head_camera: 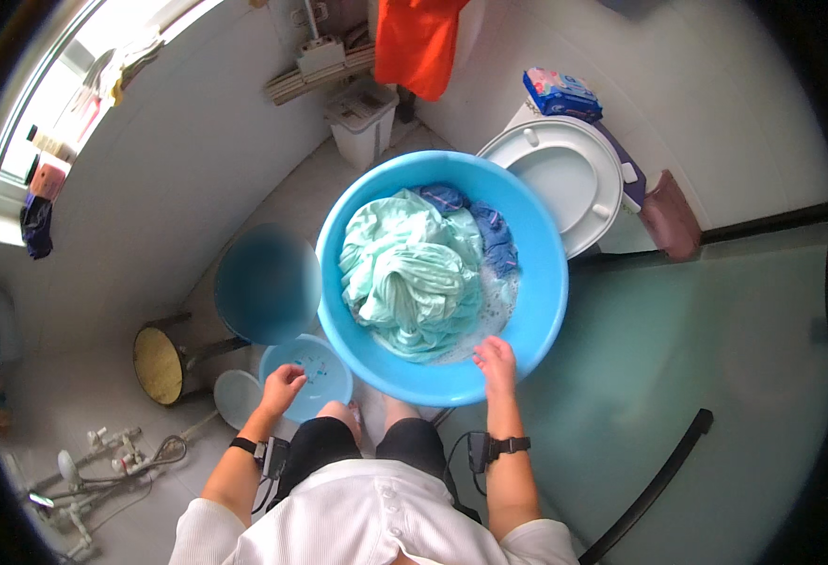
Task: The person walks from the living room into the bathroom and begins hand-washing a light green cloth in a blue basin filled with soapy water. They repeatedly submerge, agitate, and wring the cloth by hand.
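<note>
A large light-blue plastic basin (444, 385) stands before me. Heaped in it is wet mint-green fabric (414, 282), with dark-blue fabric (496, 240) along its far right side. Sudsy water (488, 321) shows at the near right of the heap. My right hand (496, 361) is over the basin's near right rim, fingers loosely bent and holding nothing visible; contact with the rim cannot be made out. My left hand (284, 385) hovers at the left side of a smaller blue basin (329, 395), fingers curved, with nothing visible in it.
Left of the big basin is a round blue container (269, 282), blurred. Nearby are a yellow-topped stool (159, 365) and a pale dipper (237, 397). A toilet (555, 183) bears a wipes pack (562, 95). A lidded white bin (362, 120) stands behind; a glass panel (668, 339) is right.
</note>
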`<state>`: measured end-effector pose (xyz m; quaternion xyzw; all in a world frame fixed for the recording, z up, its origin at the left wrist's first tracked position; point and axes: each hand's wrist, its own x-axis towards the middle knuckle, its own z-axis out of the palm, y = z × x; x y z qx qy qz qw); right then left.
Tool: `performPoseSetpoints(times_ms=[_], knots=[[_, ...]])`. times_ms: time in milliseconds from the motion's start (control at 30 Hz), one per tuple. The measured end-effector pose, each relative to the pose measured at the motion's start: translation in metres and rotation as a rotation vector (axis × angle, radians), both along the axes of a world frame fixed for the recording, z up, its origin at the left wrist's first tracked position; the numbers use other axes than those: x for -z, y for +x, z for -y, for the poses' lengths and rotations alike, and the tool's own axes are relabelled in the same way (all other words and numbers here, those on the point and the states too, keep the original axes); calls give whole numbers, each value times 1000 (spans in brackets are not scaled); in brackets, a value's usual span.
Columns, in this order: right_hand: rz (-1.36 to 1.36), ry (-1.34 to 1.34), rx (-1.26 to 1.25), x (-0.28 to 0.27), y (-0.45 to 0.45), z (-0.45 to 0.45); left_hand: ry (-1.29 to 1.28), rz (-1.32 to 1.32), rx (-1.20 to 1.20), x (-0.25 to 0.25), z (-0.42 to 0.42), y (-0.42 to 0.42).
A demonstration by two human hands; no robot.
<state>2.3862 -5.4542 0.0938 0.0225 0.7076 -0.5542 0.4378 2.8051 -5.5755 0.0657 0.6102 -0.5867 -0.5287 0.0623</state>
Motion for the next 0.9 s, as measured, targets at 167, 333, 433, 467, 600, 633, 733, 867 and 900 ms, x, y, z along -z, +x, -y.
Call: performPoseSetpoints(times_ms=[167, 333, 433, 467, 600, 633, 733, 867, 900], knots=[[-402, 167, -356, 26, 1, 45, -91, -269, 186, -48, 48, -105], [-964, 98, -700, -7, 16, 112, -218, -189, 349, -58, 84, -153], [-1063, 86, -874, -24, 16, 154, -238, -185, 389, -46, 97, -167], [-1114, 123, -949, -26, 18, 166, -261, -180, 414, -44, 100, -170], [-1103, 375, -1186, -8, 19, 201, -296, -205, 461, -32, 106, -180], [-1062, 476, -1234, -5, 21, 207, -316, -207, 469, -30, 108, -180], [-948, 516, -1117, 24, 18, 194, -294, -222, 518, -19, 111, -185], [-860, 492, -1031, 51, 33, 136, -312, -218, 582, -19, 106, -196], [-860, 458, -1045, 49, 41, 116, -340, -219, 668, -23, 105, -199]])
